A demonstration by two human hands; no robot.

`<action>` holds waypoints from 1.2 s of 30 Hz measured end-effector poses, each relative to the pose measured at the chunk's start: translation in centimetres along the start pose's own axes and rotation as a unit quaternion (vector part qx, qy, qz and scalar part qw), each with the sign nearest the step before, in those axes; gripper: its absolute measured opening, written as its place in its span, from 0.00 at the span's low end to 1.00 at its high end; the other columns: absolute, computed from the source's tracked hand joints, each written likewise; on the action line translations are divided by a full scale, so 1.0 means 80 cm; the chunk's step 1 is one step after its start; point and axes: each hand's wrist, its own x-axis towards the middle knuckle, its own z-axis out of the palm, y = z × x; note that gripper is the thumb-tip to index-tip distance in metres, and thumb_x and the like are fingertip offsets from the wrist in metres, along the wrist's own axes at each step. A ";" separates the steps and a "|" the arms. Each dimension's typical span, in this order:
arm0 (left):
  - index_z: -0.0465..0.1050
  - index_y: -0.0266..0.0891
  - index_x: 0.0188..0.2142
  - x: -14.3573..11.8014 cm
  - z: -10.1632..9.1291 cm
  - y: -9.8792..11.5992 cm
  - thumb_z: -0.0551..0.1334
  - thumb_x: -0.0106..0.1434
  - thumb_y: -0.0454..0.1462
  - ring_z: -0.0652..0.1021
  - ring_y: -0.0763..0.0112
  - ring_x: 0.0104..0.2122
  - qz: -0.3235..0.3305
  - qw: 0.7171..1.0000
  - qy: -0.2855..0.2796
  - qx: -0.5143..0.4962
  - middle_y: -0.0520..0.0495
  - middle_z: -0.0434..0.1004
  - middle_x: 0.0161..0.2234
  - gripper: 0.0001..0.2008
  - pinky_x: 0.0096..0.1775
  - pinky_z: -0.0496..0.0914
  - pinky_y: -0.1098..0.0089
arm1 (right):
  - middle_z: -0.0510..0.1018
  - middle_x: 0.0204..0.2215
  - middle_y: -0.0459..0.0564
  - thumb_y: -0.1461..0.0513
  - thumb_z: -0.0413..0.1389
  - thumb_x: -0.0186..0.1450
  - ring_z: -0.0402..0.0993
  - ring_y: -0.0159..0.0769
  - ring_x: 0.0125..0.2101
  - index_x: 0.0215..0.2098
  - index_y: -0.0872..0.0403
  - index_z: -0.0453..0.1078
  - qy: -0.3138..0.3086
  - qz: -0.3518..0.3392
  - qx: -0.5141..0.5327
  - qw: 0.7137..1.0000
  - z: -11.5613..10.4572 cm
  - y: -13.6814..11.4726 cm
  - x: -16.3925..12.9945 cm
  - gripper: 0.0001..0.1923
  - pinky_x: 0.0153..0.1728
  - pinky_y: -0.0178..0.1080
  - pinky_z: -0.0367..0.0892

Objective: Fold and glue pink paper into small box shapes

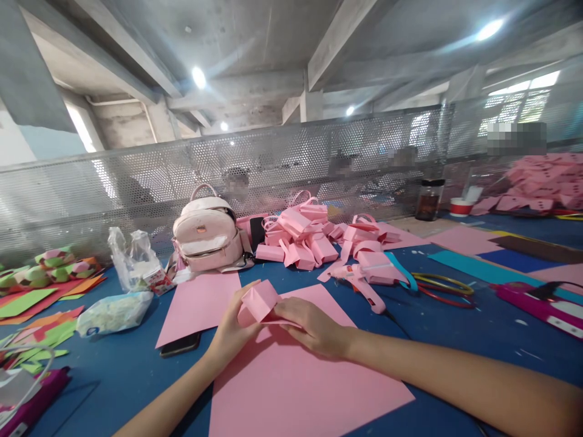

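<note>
A small pink paper box [260, 300], folded with creased faces, is held just above a large pink sheet [296, 388]. My left hand [233, 331] grips it from the left, the thumb along its lower edge. From the right, my right hand [314, 325] closes its fingers on the box's near right side. Some of the fingertips are hidden behind the paper. To the right lies a pink glue gun [362, 285], its cord running toward my right forearm. Behind the hands is a heap of pink paper baskets with strip handles [303, 230].
A pale backpack [207, 233] stands before the perforated metal screen [282, 158]. At left lie a plastic packet [116, 312] and coloured paper pieces [50, 328]. A phone [181, 345] is partly under another pink sheet [200, 309]. A dark-lidded jar [429, 199] stands back right.
</note>
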 end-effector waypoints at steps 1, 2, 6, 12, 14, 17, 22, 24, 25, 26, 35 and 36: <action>0.66 0.47 0.61 0.000 0.000 0.001 0.71 0.59 0.40 0.65 0.50 0.65 0.002 1.000 0.000 0.005 0.42 0.66 0.64 0.32 0.66 0.56 0.47 | 0.77 0.53 0.56 0.64 0.45 0.75 0.72 0.43 0.51 0.60 0.51 0.67 0.002 -0.002 0.001 1.000 0.001 0.001 -0.001 0.19 0.52 0.45 0.65; 0.66 0.47 0.61 0.000 0.001 0.001 0.71 0.59 0.39 0.65 0.50 0.65 0.003 1.000 -0.002 0.008 0.41 0.66 0.64 0.31 0.66 0.56 0.47 | 0.76 0.55 0.56 0.63 0.45 0.75 0.71 0.43 0.52 0.62 0.51 0.66 0.004 -0.003 0.002 1.000 0.001 0.002 -0.002 0.19 0.53 0.46 0.65; 0.66 0.46 0.61 -0.001 0.002 0.002 0.69 0.61 0.39 0.66 0.50 0.65 0.004 1.000 -0.014 0.015 0.41 0.67 0.64 0.29 0.65 0.57 0.48 | 0.75 0.57 0.55 0.63 0.44 0.75 0.71 0.42 0.54 0.64 0.50 0.64 0.004 -0.009 0.005 1.000 0.002 0.004 -0.004 0.21 0.55 0.46 0.64; 0.65 0.47 0.62 -0.002 0.001 0.005 0.69 0.61 0.38 0.66 0.50 0.65 0.025 0.999 -0.027 0.025 0.41 0.66 0.64 0.31 0.66 0.56 0.47 | 0.76 0.56 0.56 0.63 0.43 0.76 0.72 0.42 0.54 0.64 0.50 0.64 -0.008 -0.015 0.010 1.000 0.001 0.001 -0.002 0.21 0.55 0.45 0.65; 0.63 0.47 0.63 -0.002 0.001 0.005 0.69 0.61 0.38 0.65 0.51 0.65 0.033 0.998 -0.032 0.031 0.41 0.65 0.65 0.32 0.66 0.56 0.48 | 0.76 0.56 0.56 0.62 0.43 0.76 0.73 0.42 0.53 0.64 0.51 0.64 -0.011 -0.016 0.012 1.000 0.001 0.000 -0.002 0.21 0.54 0.44 0.66; 0.62 0.48 0.64 -0.002 0.001 0.004 0.69 0.62 0.38 0.65 0.52 0.65 0.047 0.997 -0.037 0.039 0.41 0.64 0.65 0.33 0.66 0.56 0.49 | 0.77 0.55 0.56 0.61 0.42 0.76 0.73 0.41 0.52 0.64 0.51 0.64 -0.013 -0.020 0.012 1.000 0.002 -0.001 -0.002 0.21 0.54 0.44 0.66; 0.61 0.48 0.64 -0.003 0.001 0.003 0.68 0.62 0.38 0.65 0.54 0.65 0.067 0.996 -0.040 0.049 0.43 0.64 0.65 0.32 0.67 0.57 0.52 | 0.77 0.54 0.57 0.61 0.41 0.77 0.73 0.42 0.53 0.64 0.51 0.64 -0.015 -0.033 0.010 0.999 0.002 -0.004 -0.002 0.21 0.54 0.44 0.66; 0.62 0.48 0.64 -0.003 0.000 0.004 0.68 0.62 0.37 0.65 0.54 0.65 0.073 0.995 -0.038 0.053 0.43 0.65 0.65 0.32 0.66 0.57 0.51 | 0.77 0.53 0.57 0.62 0.41 0.77 0.74 0.41 0.51 0.64 0.51 0.64 -0.021 -0.037 0.005 0.999 0.001 -0.006 -0.001 0.21 0.52 0.43 0.66; 0.62 0.48 0.64 -0.004 0.000 0.005 0.68 0.62 0.37 0.66 0.54 0.65 0.076 0.995 -0.036 0.055 0.43 0.65 0.65 0.31 0.66 0.58 0.51 | 0.77 0.52 0.57 0.62 0.42 0.76 0.74 0.41 0.51 0.64 0.51 0.64 -0.023 -0.040 0.003 0.999 0.001 -0.008 0.000 0.21 0.51 0.43 0.67; 0.62 0.48 0.63 -0.004 -0.001 0.006 0.68 0.62 0.37 0.66 0.54 0.64 0.078 0.995 -0.035 0.057 0.43 0.65 0.64 0.31 0.66 0.58 0.51 | 0.77 0.52 0.58 0.63 0.42 0.76 0.74 0.41 0.50 0.64 0.51 0.64 -0.023 -0.044 0.000 0.999 0.000 -0.009 0.001 0.21 0.51 0.43 0.67; 0.65 0.48 0.61 -0.006 -0.003 0.015 0.69 0.62 0.39 0.69 0.53 0.62 0.098 0.992 -0.027 0.072 0.42 0.69 0.62 0.29 0.63 0.63 0.52 | 0.78 0.51 0.59 0.61 0.44 0.75 0.74 0.44 0.49 0.64 0.53 0.65 -0.012 -0.076 0.009 0.997 0.003 -0.010 0.000 0.22 0.50 0.44 0.68; 0.66 0.48 0.61 -0.006 -0.002 0.015 0.69 0.62 0.39 0.69 0.53 0.62 0.099 0.992 -0.026 0.073 0.43 0.69 0.62 0.28 0.63 0.63 0.52 | 0.78 0.51 0.59 0.61 0.44 0.75 0.74 0.44 0.49 0.64 0.53 0.65 -0.011 -0.080 0.006 0.997 0.004 -0.009 0.000 0.22 0.49 0.44 0.68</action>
